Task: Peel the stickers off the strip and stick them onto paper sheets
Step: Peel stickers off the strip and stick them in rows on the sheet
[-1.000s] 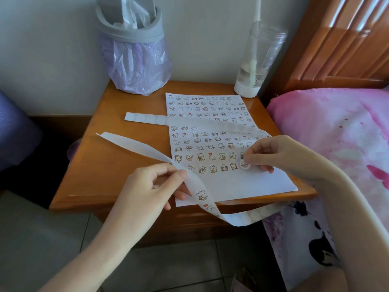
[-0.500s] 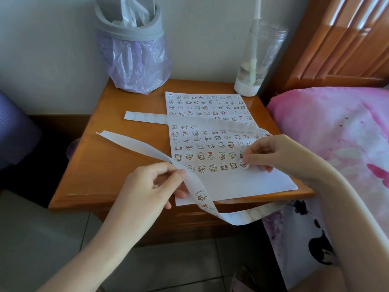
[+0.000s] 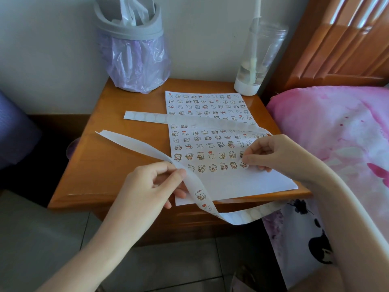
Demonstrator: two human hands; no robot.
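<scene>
Sticker placement, bottom row: left hand [image 3: 151,186] pinches the long white backing strip [image 3: 136,144] above the orange wooden desk [image 3: 115,165]; right hand [image 3: 271,154], fingers curled, pinches a small round cartoon sticker [image 3: 243,164] down onto the white paper sheet [image 3: 231,184]; best aligned with its neighbours, then rubbed flat.

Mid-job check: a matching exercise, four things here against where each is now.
1 long white sticker strip
2 small round cartoon sticker
3 grey bin with purple plastic liner
4 clear plastic bottle, white base

A back right of wooden nightstand
B pinched in left hand
C back left of nightstand
D on white paper sheet, at fingertips of right hand

Pairs: 1-B, 2-D, 3-C, 4-A
</scene>
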